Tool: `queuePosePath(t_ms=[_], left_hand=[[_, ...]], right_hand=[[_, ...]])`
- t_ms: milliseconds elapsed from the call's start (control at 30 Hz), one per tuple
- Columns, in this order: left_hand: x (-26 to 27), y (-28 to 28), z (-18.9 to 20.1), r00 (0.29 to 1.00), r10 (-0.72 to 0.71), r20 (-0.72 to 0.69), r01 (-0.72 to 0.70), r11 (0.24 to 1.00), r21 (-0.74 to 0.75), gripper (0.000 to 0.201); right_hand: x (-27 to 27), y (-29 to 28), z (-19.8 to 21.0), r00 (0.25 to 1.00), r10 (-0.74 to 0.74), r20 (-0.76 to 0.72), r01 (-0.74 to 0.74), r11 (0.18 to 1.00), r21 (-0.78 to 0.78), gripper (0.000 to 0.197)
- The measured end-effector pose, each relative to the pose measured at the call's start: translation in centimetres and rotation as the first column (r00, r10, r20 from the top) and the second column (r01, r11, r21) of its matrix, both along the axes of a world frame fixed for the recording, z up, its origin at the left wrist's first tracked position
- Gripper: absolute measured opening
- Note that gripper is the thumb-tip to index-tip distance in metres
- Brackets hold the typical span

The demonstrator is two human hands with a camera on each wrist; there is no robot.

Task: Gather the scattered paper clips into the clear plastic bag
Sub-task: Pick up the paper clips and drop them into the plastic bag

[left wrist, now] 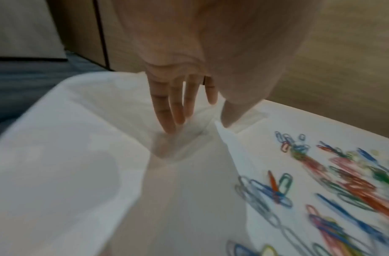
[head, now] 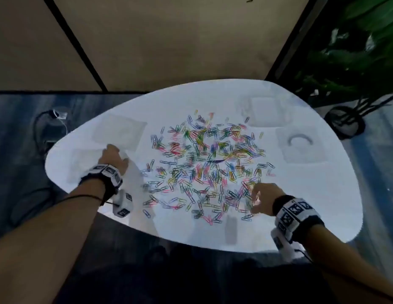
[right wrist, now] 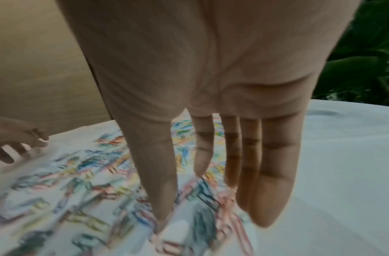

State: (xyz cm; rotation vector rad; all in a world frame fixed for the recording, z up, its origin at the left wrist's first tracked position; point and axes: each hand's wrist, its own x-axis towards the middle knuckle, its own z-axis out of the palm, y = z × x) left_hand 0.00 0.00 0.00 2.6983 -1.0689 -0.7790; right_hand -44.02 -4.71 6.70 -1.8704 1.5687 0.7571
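Many coloured paper clips (head: 204,163) lie scattered across the middle of a white table (head: 323,205). A clear plastic bag (head: 88,165) lies flat at the table's left side. My left hand (head: 117,153) rests on it with straight fingers (left wrist: 167,121) touching the crumpled plastic (left wrist: 79,138), thumb beside them. My right hand (head: 256,199) is at the near right edge of the pile, its straight fingers (right wrist: 267,199) pointing down onto blurred clips (right wrist: 68,173). It holds nothing that I can see. More clips (left wrist: 342,181) lie just right of the bag.
Other clear bags lie on the table: one at the back left (head: 118,132), one at the back right (head: 265,110), one at the right with a curved grey piece (head: 301,143). A potted plant (head: 355,62) stands off the right edge. Cables (head: 48,128) lie on the floor at left.
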Motion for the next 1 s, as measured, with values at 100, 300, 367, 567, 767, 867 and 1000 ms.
queuePosePath(t_ms=[100, 300, 367, 567, 767, 867, 1000], left_hand=[[-0.1, 0.8, -1.5, 0.995, 0.064, 0.082, -0.055, 0.994, -0.099, 0.042], [-1.6, 7.0, -0.1, 0.989, 0.147, -0.015, -0.147, 0.975, -0.164, 0.036], [-2.6, 9.3, 2.4, 0.986, 0.164, -0.029, -0.167, 0.973, -0.161, 0.033], [-6.1, 9.9, 9.7, 0.996, 0.031, 0.081, -0.009, 0.967, -0.256, 0.026], [-10.6, 9.3, 12.6, 0.988, -0.057, 0.146, 0.094, 0.961, -0.261, 0.033], [-11.8, 8.7, 12.4, 0.993, -0.059, 0.097, 0.087, 0.945, -0.316, 0.030], [-13.1, 8.1, 10.4, 0.993, -0.087, -0.078, 0.060, 0.952, -0.300, 0.019]], right_hand=[[-3.0, 2.0, -4.0, 0.973, -0.228, 0.026, 0.229, 0.972, -0.055, 0.091], [-3.8, 5.7, -7.7, 0.907, -0.310, 0.286, 0.372, 0.908, -0.195, 0.116], [-3.5, 6.5, -7.5, 0.892, -0.298, 0.339, 0.390, 0.888, -0.245, 0.110], [-0.2, 2.8, -9.3, 0.987, 0.000, 0.163, 0.064, 0.918, -0.391, 0.070], [1.2, 2.4, -7.4, 0.987, 0.158, 0.001, -0.144, 0.900, -0.411, 0.026], [1.4, 1.0, -6.8, 0.997, 0.082, -0.011, -0.080, 0.910, -0.407, 0.029], [2.1, -1.6, -4.3, 0.990, -0.041, 0.136, 0.089, 0.924, -0.372, 0.023]])
